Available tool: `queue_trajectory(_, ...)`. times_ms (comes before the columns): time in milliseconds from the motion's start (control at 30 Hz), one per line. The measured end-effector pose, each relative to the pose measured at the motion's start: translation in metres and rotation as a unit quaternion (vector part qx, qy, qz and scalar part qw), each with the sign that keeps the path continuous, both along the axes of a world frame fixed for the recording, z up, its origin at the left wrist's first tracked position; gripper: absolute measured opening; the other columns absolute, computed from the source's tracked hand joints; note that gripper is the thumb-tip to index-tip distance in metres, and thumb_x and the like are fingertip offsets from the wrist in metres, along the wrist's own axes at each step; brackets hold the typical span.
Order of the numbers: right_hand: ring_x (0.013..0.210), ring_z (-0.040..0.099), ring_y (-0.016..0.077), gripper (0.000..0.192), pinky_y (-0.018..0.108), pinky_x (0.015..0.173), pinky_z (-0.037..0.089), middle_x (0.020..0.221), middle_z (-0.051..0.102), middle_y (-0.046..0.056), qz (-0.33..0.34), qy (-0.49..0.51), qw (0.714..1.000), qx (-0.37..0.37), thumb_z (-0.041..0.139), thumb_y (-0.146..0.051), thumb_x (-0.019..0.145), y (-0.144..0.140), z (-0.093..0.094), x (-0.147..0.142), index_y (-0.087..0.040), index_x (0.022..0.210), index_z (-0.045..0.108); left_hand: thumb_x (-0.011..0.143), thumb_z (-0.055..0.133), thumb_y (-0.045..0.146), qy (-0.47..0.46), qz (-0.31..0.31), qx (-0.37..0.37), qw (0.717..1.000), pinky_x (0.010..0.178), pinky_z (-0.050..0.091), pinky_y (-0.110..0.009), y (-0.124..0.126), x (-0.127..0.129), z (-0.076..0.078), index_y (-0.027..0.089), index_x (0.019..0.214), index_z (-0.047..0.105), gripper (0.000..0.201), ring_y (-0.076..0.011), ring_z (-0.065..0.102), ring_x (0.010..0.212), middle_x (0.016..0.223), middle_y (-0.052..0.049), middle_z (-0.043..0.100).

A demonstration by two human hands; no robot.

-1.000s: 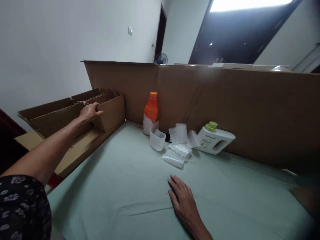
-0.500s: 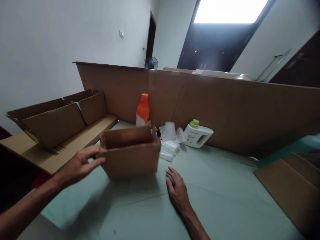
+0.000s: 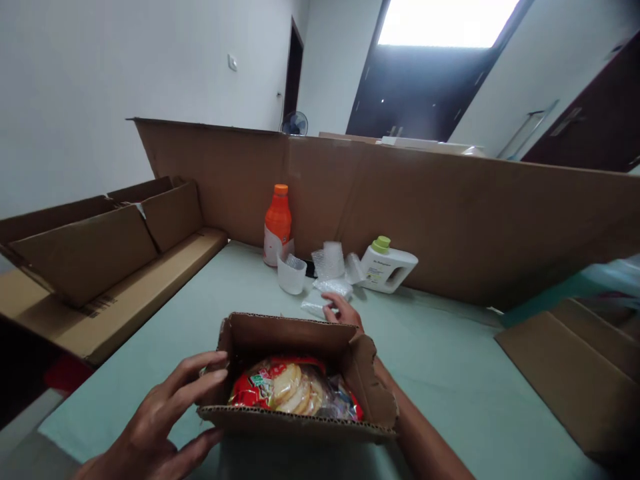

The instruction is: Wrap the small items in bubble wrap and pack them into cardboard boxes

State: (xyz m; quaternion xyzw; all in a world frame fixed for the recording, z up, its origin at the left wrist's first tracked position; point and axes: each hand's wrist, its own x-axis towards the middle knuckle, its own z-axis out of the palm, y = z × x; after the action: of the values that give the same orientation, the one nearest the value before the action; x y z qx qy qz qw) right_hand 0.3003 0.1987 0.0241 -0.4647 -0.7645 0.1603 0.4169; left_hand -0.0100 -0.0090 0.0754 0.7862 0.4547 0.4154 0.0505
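Note:
A small open cardboard box (image 3: pixel 300 430) stands close in front of me, tilted so that its inside shows. Inside lies a red and clear snack packet (image 3: pixel 295 387) with round pale crackers. My left hand (image 3: pixel 165 407) is at the box's left end, thumb and fingers spread, fingertips at the rim; they do not wrap round the wall. Behind the box, my right hand (image 3: pixel 343 310) reaches toward several pieces of bubble wrap (image 3: pixel 329 263), fingers apart with nothing seen in them. The box's right end hides part of that wrist and forearm.
An orange bottle (image 3: pixel 278 223) and a white jug with a green cap (image 3: pixel 387 267) stand before a tall cardboard panel (image 3: pixel 425 207). Larger open boxes (image 3: pixel 90 250) line the left on a flat carton (image 3: pixel 165 280). Another cardboard piece (image 3: pixel 565 373) is at right.
The cardboard box has come toward me and slightly right, showing the snack packet inside. My right hand has gone forward, behind the box. My left hand's fingers have spread.

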Motion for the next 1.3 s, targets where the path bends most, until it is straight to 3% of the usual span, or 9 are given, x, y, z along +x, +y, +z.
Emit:
queue_trajectory(167,0.097,0.068,0.0232,0.05,0.039,0.089,0.054,0.151,0.047,0.011,0.01,-0.113,0.994,-0.005,0.068,-0.014,0.075,0.075,0.026,-0.048,-0.023,0.124,0.064,0.076,0.076,0.021,-0.023,0.074,0.018,0.997,0.086,0.064,-0.043,-0.013,-0.003,-0.029,0.047,0.15,0.033,0.089,-0.0316,0.063,0.121,0.158,-0.006,0.039)
queue_trajectory(300,0.094,0.067,0.0239,0.013,0.035,0.082,0.053,0.117,0.069,0.009,-0.007,-0.191,0.981,-0.018,0.063,-0.015,0.08,0.083,0.023,-0.055,-0.02,0.09,0.07,0.075,0.076,0.029,-0.102,0.164,-0.04,0.98,0.087,0.063,-0.049,-0.026,0.0,-0.052,0.047,0.152,0.028,0.093,-0.0321,0.066,0.112,0.157,-0.005,0.04)
queue_trajectory(433,0.088,0.067,0.0248,0.011,0.038,0.084,0.051,0.09,0.073,0.007,-0.036,-0.185,0.982,-0.008,0.058,-0.025,0.087,0.022,0.015,0.011,-0.021,0.082,0.067,0.077,0.074,0.038,-0.11,0.182,-0.1,0.972,0.082,0.064,-0.046,-0.026,0.003,-0.079,0.033,0.157,0.028,0.092,-0.0344,0.065,0.115,0.151,-0.011,0.048)
queue_trajectory(633,0.084,0.07,0.0292,0.03,0.044,0.077,0.056,0.095,0.074,0.008,-0.197,-0.185,0.963,0.015,0.054,-0.054,0.089,-0.123,-0.001,0.188,-0.027,0.092,0.068,0.081,0.069,0.045,-0.038,0.133,-0.095,0.986,0.08,0.064,-0.041,-0.016,0.011,-0.102,0.031,0.138,0.056,0.06,-0.0312,0.07,0.106,0.124,-0.006,0.07)
queue_trajectory(733,0.097,0.069,0.0372,0.048,0.055,0.081,0.054,0.119,0.069,0.016,-0.292,-0.269,0.918,0.021,0.051,-0.062,0.086,-0.178,0.004,0.225,-0.023,0.111,0.068,0.081,0.063,0.052,-0.025,0.147,-0.14,0.979,0.079,0.063,-0.042,-0.014,0.014,-0.107,0.028,0.124,0.067,0.049,-0.0325,0.071,0.103,0.112,-0.006,0.075)
queue_trajectory(833,0.123,0.059,0.0389,0.056,0.058,0.099,0.048,0.144,0.054,0.018,-0.28,-0.257,0.924,0.047,0.055,-0.052,0.089,-0.211,0.006,0.198,-0.021,0.136,0.055,0.077,0.059,0.06,-0.024,0.176,-0.214,0.961,0.078,0.062,-0.046,-0.015,0.012,-0.117,0.024,0.116,0.072,0.054,-0.0362,0.07,0.103,0.105,-0.008,0.077)
queue_trajectory(933,0.13,0.056,0.0316,0.065,0.05,0.104,0.049,0.148,0.053,0.013,-0.092,-0.178,0.979,-0.04,0.062,-0.039,0.089,-0.218,-0.006,0.133,-0.024,0.148,0.042,0.072,0.062,0.063,-0.034,0.199,-0.246,0.948,0.076,0.062,-0.049,-0.017,0.011,-0.128,0.022,0.099,0.075,0.05,-0.0369,0.072,0.093,0.094,-0.01,0.077)
queue_trajectory(1033,0.126,0.059,0.0326,0.066,0.051,0.102,0.051,0.141,0.059,0.015,0.028,-0.071,0.987,-0.141,0.066,-0.033,0.084,-0.2,-0.018,0.074,-0.02,0.145,0.047,0.069,0.068,0.061,-0.071,0.192,-0.255,0.945,0.074,0.062,-0.045,-0.011,0.016,-0.129,0.022,0.089,0.074,0.044,-0.0341,0.072,0.085,0.088,-0.009,0.077)
queue_trajectory(1300,0.108,0.065,0.0306,0.058,0.045,0.092,0.054,0.121,0.07,0.011,-0.045,0.113,0.971,-0.208,0.073,-0.035,0.074,-0.114,-0.018,0.048,-0.018,0.127,0.058,0.071,0.07,0.052,-0.199,0.106,-0.266,0.937,0.082,0.057,-0.042,0.086,0.068,-0.097,0.014,0.108,0.062,0.054,-0.0324,0.068,0.096,0.103,-0.014,0.071)
